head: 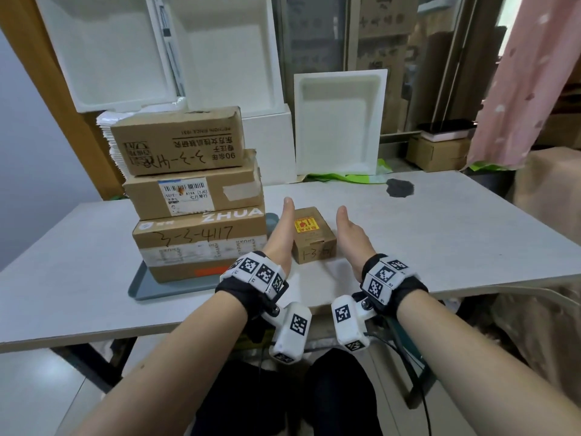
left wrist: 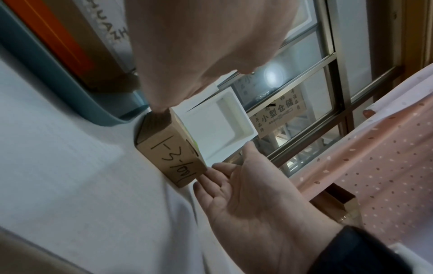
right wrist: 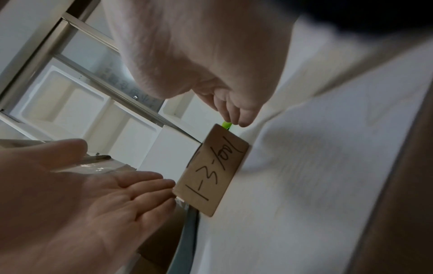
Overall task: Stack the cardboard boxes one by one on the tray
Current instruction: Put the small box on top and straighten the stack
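Left of centre in the head view, I see the grey tray [head: 143, 286] on the white table [head: 440, 240] w/ three cardboard boxes stacked on it: bottom box [head: 195, 247] marked "3-3-417", middle box [head: 188, 196] w/ a barcode label, top box [head: 179, 141] w/ printed text upside down. Stack fills most of the tray; only its near lip and left corner show bare.

Centre frame: small box [head: 314, 236], yellow-red sticker on top, "1-3-" handwritten on its near face, sits flat on the table just right of the tray, apart from the stack. My left hand [head: 281, 237] stands edge-on at the box's left side, fingers straight, thumb up, holding nothing. Left wrist view shows the fingertips [left wrist: 161, 109] touching the box's far left corner. My right hand [head: 352, 237] mirrors it on the right side, also flat and wide, palm facing the box. In the right wrist view its fingertips [right wrist: 236, 118] sit at the far right corner; can't tell if they press it. So the box lies between both palms, not lifted.

Right & back of frame: white foam tray [head: 341, 121] leaning upright behind the table, dark stain [head: 400, 187] on the tabletop, pink dotted curtain [head: 531, 73] at far right.
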Available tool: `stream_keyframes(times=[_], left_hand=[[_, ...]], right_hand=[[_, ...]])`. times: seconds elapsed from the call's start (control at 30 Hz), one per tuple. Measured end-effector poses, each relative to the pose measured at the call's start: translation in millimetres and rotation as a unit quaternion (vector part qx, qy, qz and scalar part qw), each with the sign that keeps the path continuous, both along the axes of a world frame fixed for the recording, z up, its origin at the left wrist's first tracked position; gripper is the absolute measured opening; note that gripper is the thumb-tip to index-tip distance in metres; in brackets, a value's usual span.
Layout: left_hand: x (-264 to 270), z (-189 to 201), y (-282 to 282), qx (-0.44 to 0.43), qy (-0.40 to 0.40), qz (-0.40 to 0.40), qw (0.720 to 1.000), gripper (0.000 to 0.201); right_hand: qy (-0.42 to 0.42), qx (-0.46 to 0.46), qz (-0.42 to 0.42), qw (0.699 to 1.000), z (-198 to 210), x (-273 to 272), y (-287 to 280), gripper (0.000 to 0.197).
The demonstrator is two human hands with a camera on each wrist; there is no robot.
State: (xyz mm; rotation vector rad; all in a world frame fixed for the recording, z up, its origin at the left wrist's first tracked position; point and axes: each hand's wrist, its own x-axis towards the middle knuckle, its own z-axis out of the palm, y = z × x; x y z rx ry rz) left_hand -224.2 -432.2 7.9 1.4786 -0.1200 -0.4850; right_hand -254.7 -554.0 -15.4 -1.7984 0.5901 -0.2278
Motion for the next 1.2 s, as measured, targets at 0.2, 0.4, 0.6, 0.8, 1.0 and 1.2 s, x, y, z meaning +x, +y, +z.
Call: stream_keyframes(times=[0.2, 0.4, 0.6, 0.8, 1.0, 1.2], left_hand=[[19.6, -15.4, -6.0, 0.004, 0.008, 0.005, 1.0, 0.064], [32.3, -20.0, -18.2, -0.013, 0.05, -0.028, 0.998, 0.061], [47.6, -22.6, -27.8, -0.028, 0.062, -0.026, 0.997, 0.062], [57.4, -14.3, -31.6, -0.029, 0.071, -0.042, 0.996, 0.069], [52.4, 12.8, -34.1, -0.046, 0.059, -0.062, 0.995, 0.07], [42.3, 56.9, -30.3, -0.072, 0.014, -0.068, 0.995, 0.068]], right_hand=[[-0.004, 0.011, -0.003, 1.0, -16.4, 23.8, -7.7, 0.074], [-0.035, 0.005, 0.019, 0.999, -23.0, 47.9, -7.0, 0.064], [-0.043, 0.008, 0.023, 0.999, -27.6, 63.6, -13.5, 0.056], [-0.04, 0.019, 0.022, 0.999, -19.6, 69.9, -18.0, 0.062], [-0.064, 0.023, 0.002, 0.998, 10.5, 62.3, -18.6, 0.067], [-0.095, 0.008, -0.007, 0.995, 62.1, 45.9, -14.0, 0.066]])
